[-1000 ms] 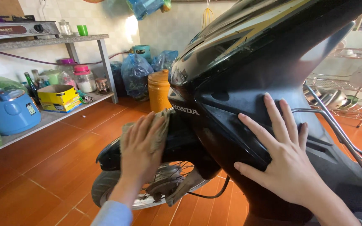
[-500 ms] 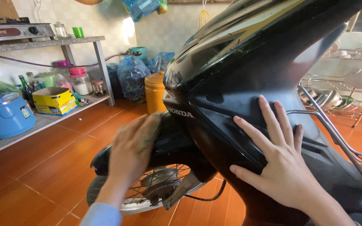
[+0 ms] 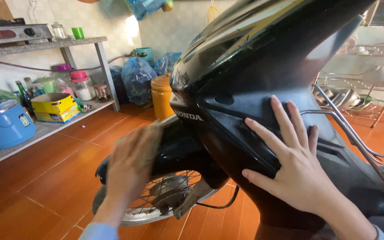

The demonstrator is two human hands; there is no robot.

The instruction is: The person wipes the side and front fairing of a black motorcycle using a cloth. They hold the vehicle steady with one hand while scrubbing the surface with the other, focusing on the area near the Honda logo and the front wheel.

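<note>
Black scooter (image 3: pixel 263 89) fills the centre and right of the frame, nose pointing toward the left, its front panel sloping from upper right down to lower centre.

Left hand (image 3: pixel 132 164) — lower left of centre, blurred with motion — lies flat over the black front fender (image 3: pixel 178 153), palm down. A brownish cloth (image 3: pixel 150 138) seems pressed under the fingers; whether they are curled on it or just flattened cannot be told through the blur. The fender's long axis runs left to right across the frame, curving over the spoked front wheel (image 3: pixel 156 200), and it extends rightward from the left hand's fingertips, toward the fork.

Right hand (image 3: pixel 296 171) sits right of centre, fingers spread wide and open, palm flat against the side of the front panel (image 3: pixel 245 120), holding nothing. It is well above the fender; the left hand is the nearer one to it.

Edges: the panel's lower lip overhangs the fender just right of the left hand, narrowing the gap there. Open room lies to the lower left — bare orange tile floor (image 3: pixel 45 178). Farther left, a metal shelf (image 3: pixel 45 129) carries a blue rice cooker (image 3: pixel 3 126) and a yellow box (image 3: pixel 56 106). An orange bin (image 3: pixel 162 95) stands behind the scooter's nose, and a wire dish rack (image 3: pixel 356 89) at the right edge.
</note>
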